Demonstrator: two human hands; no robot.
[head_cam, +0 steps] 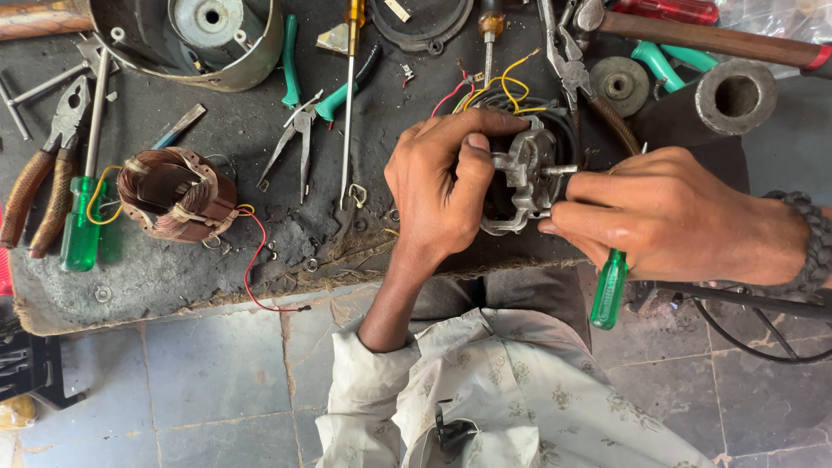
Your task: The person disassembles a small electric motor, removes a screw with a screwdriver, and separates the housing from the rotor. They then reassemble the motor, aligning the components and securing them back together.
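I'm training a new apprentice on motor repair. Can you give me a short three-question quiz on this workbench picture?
1. True or false: the left hand grips the grey metal motor bracket.
2. Which hand holds the green-handled screwdriver?
3. The copper stator winding lies: A) beside the pliers, B) inside the round metal housing, C) on the floor tiles.

Key: 1 true; 2 the right hand; 3 A.
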